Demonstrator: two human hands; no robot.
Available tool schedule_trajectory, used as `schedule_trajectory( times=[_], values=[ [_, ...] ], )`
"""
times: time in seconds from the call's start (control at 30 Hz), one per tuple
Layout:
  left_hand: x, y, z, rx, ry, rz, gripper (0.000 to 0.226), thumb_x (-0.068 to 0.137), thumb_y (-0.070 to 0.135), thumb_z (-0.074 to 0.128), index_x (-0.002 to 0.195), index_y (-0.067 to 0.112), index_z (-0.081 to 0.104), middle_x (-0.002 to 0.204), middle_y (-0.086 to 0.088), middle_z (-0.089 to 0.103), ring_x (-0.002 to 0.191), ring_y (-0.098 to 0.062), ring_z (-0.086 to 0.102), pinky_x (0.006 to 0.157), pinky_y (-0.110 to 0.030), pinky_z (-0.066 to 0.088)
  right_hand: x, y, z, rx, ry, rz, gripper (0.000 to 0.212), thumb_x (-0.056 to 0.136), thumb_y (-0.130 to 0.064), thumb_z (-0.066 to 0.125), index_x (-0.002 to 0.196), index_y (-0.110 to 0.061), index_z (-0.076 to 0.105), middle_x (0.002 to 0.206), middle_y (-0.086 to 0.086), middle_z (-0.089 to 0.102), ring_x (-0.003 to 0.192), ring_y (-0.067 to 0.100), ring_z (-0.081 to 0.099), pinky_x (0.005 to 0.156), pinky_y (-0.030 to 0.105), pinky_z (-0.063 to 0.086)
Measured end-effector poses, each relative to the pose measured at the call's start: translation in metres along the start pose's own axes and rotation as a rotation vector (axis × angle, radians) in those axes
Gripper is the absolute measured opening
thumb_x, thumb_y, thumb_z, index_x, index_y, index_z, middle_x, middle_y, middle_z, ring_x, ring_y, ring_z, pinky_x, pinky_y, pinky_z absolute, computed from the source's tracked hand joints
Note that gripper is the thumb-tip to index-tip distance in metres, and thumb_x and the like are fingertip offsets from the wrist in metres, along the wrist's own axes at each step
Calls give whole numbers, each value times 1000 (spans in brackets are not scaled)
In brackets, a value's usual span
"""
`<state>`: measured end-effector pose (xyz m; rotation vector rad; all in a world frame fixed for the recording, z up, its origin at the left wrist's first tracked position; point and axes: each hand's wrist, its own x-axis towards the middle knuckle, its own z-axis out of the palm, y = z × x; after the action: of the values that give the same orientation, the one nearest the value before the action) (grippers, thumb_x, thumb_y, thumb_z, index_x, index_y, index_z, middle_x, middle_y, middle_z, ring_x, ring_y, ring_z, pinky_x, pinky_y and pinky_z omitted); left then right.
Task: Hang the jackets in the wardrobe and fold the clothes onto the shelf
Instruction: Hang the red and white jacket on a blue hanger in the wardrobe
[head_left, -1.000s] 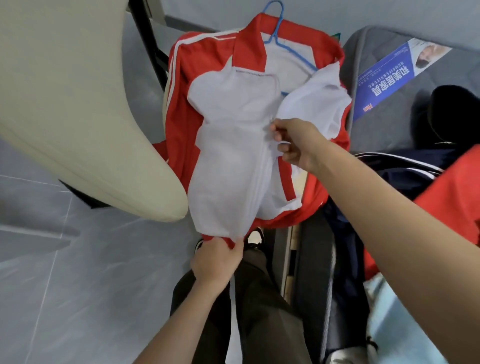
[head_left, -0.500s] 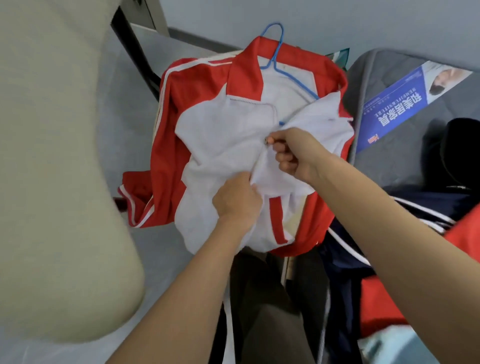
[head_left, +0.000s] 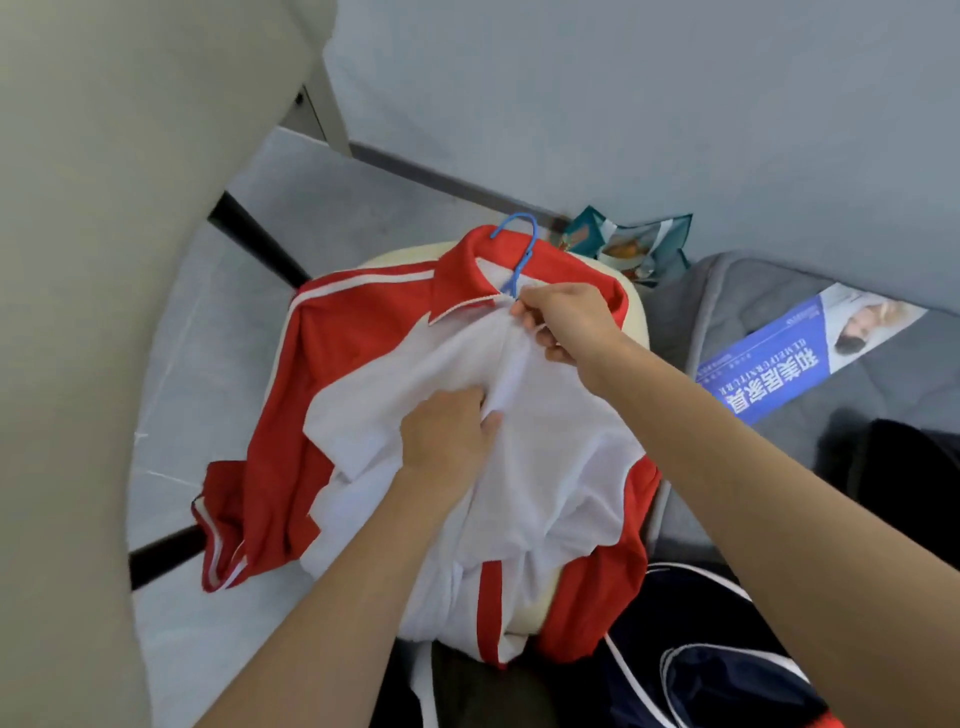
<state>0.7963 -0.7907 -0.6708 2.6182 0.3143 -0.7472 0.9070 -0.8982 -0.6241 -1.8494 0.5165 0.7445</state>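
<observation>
Red-and-white jacket (head_left: 291, 415) lay front-up over a cream rounded pad (head_left: 636, 317), collar pointing away from the person. One red sleeve trailed off the pad's left side toward the tiled floor (head_left: 218, 322). The blue hanger (head_left: 525, 260) sat inside the jacket, hook protruding past the collar.

Left hand (head_left: 447, 436): grip closed, fingers curled into the bunched white front panel at mid-chest. Right hand (head_left: 566, 322): narrow pinching grip on the front opening just below the collar, next to the hanger's neck (whether it held a zip pull could not be told).

A navy garment (head_left: 701, 649) with white piping lay to the right, and a blue leaflet (head_left: 769, 374) rested on the grey bed (head_left: 779, 291).
</observation>
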Motion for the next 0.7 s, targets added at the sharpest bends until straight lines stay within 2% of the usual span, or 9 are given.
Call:
schedule_trajectory(
  times=[0.1,0.2,0.23,0.27,0.33,0.43,0.53,0.6,0.7],
  values=[
    [15,-4,2,-4,-107,-61,33,97,40,42,109,17,62,110,-6,64,105,-29,58,78,-32,42,13,-1,-1,-152,15,-107,30,92,-15,53,64,-13,64,54,-9,55,45,2,42,43,16,35],
    [19,-18,7,57,-233,-87,35,97,41,42,116,19,60,117,-4,61,110,-27,56,82,-32,43,24,19,2,-328,207,-225,12,90,-25,59,82,-19,66,74,-10,61,73,7,58,66,29,49],
    [19,-22,9,65,-242,-91,34,96,42,43,116,19,59,118,-3,60,111,-26,55,82,-32,43,28,25,1,-406,283,-267,7,91,-26,59,92,-22,65,85,-9,63,85,12,60,76,34,52],
    [17,-25,10,61,-237,-98,33,96,42,43,112,19,60,117,-3,60,111,-25,55,79,-31,42,34,30,0,-481,309,-293,12,92,-24,57,101,-22,64,97,-5,65,96,17,59,85,38,51],
    [14,-27,12,29,-208,-120,29,94,44,45,96,18,57,110,-2,61,105,-25,56,73,-29,38,45,37,-1,-601,221,-270,23,97,-19,48,113,-16,64,114,4,64,105,23,57,94,41,48],
    [14,-24,8,-66,-166,-157,32,88,51,52,84,19,49,95,1,60,96,-25,57,70,-29,39,55,42,3,-775,109,-306,28,100,-17,42,113,-12,66,112,8,64,102,27,57,95,41,45],
    [17,-17,-1,-213,-86,-156,31,85,50,58,84,21,49,85,7,57,88,-22,58,66,-28,38,57,37,10,-822,31,-283,21,98,-29,48,104,-19,66,94,0,66,93,24,60,95,40,40],
    [18,-13,-10,-281,-69,-124,27,85,46,61,92,21,54,91,8,60,91,-19,59,69,-28,42,53,36,12,-821,-5,-273,17,96,-33,53,94,-21,64,83,-3,63,85,21,59,88,38,42],
    [11,-6,-27,-376,-114,-101,36,84,36,67,114,18,56,110,6,61,102,-17,59,83,-30,48,25,34,10,-735,52,-397,18,96,-32,54,84,-18,55,79,-1,64,75,20,58,68,33,43]
  ],
)
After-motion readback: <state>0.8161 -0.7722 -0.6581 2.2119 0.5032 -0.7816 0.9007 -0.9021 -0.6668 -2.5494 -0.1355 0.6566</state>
